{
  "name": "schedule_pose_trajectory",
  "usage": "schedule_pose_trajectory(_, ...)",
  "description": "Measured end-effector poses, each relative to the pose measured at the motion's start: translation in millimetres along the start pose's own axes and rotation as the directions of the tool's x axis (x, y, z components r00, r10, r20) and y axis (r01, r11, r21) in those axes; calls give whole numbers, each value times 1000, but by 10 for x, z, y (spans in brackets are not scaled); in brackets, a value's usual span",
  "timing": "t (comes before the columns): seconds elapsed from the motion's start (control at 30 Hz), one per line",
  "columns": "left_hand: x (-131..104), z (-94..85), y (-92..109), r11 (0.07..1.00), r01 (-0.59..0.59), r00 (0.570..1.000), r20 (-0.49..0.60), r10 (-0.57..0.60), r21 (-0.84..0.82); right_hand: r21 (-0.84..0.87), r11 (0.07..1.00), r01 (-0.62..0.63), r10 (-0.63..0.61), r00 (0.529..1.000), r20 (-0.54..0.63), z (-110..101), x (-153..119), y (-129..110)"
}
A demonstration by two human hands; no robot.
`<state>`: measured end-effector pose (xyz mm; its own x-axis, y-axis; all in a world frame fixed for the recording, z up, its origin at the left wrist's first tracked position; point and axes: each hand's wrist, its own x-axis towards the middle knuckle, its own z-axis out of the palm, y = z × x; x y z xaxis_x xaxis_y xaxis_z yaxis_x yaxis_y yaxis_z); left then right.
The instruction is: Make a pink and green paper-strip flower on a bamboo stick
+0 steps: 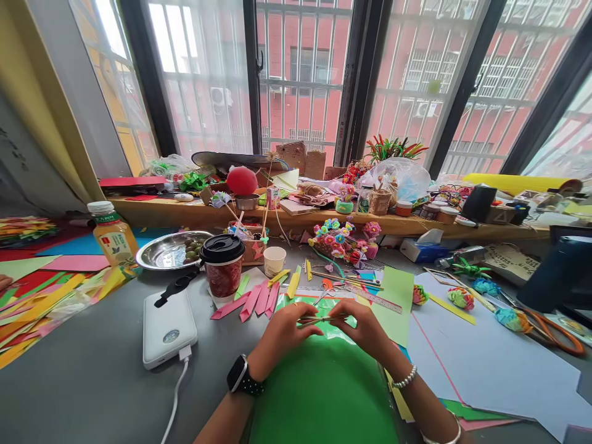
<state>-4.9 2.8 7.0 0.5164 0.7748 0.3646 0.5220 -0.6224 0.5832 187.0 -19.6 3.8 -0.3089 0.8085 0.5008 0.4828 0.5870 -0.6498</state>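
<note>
Both hands meet over a green mat (324, 388) at the middle of the table. My left hand (289, 330) wears a dark watch at the wrist and pinches one end of a thin, narrow bundle (322, 319). The other end of this bundle is pinched by my right hand (358, 324), which has a beaded bracelet at the wrist. The bundle lies level between the fingertips; its material is too small to make out. Scissors (326, 287) with orange handles lie just beyond the hands. Pink folded paper strips (252, 301) are left of them.
To the left are a white power bank (169, 327) with a cable, a lidded coffee cup (222, 268), a juice bottle (114, 234) and a metal plate (155, 251). White paper (490, 351), paper flowers (461, 298) and orange-handled scissors (562, 336) lie right. A cluttered ledge runs behind.
</note>
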Motion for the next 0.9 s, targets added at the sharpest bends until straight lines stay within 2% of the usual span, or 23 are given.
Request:
schedule_pose_trajectory(0.1, -10, -5, 3, 999, -25, 1000, -11, 25, -26, -20, 1000, 14, -14, 1000, 1, -6, -7, 13)
schedule_pose_trajectory(0.2, -16, 50, 1, 992, -89, 994, -62, 95, 88, -178, 981, 70, -72, 997, -5, 23, -11, 4)
schedule_pose_trajectory(0.3, -20, 135, 2, 971, -155, 981, -92, 174, 183, -349, 924, 155, -176, 984, -29, 71, -10, -9)
schedule_pose_trajectory(0.4, -29, 184, 23, 949, -196, 967, -114, 229, 246, -424, 882, 206, -246, 968, -42, 105, -10, -11)
schedule_pose_trajectory(0.73, -28, 175, 67, 932, -205, 961, -120, 250, 297, -422, 876, 231, -262, 965, -16, 91, -23, -12)
schedule_pose_trajectory(0.9, -27, 187, 50, 896, -261, 946, -92, 312, 359, -417, 884, 213, -234, 972, 0, 83, -24, -7)
